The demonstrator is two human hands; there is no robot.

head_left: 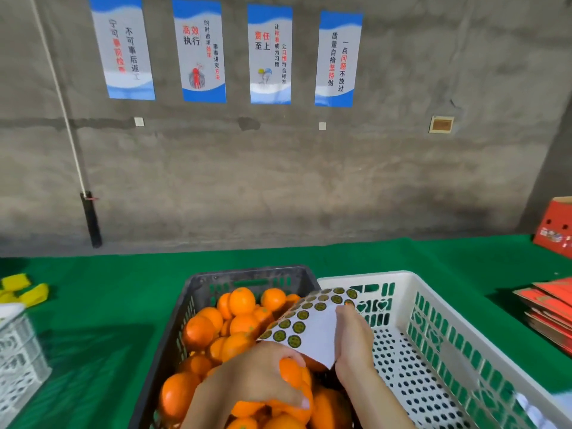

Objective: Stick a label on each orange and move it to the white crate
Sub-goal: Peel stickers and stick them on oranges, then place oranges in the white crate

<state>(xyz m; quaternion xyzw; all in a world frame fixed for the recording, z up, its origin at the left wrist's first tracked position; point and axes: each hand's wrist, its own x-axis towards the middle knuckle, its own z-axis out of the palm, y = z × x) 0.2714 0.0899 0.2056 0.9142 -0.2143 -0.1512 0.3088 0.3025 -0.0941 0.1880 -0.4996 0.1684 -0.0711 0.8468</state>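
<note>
Left grip (249,379) curled round one orange (292,373). Right grip (353,335) pinches label sheet (315,331) just beyond it; white crate (402,280) immediately to its right.

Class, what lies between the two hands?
The label sheet, which the right hand holds; the left hand grips an orange. Head view.

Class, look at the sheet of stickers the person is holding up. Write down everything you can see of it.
The sticker sheet is a white paper backing with rows of small round labels, dark with a yellow-green design. Its right part is bare white. It is lifted and tilted above where the dark crate meets the white crate. The right hand pinches its right edge. The left hand, gripping an orange, is just below its lower edge.
</note>
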